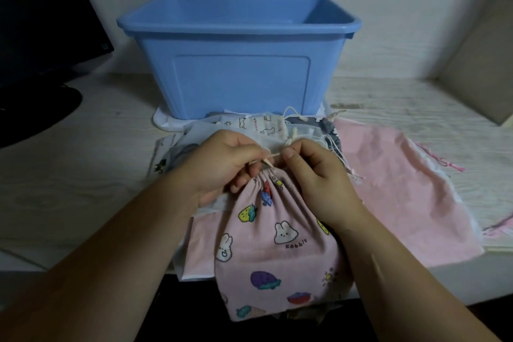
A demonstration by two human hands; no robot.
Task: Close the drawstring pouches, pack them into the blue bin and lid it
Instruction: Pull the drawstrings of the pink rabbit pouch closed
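Pink pouch is held between both hands. Its gathered mouth is turned away, toward the blue bin, with the long axis running from person to bin. The cord is pinched by left hand and right hand, fingers curled, both equally near. Bin stands uncovered straight beyond the hands; no pouch is seen inside, floor hidden. Other pouches are heaped between hands and bin.

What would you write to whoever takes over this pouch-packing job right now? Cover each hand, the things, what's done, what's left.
Left hand and right hand each pinch the drawstring of the pink rabbit pouch, its mouth gathered nearly shut.
Blue bin stands behind, open, no lid on, its floor hidden.
Other pouches lie piled before it.
Left: finish this one, close the rest, pack, lid.
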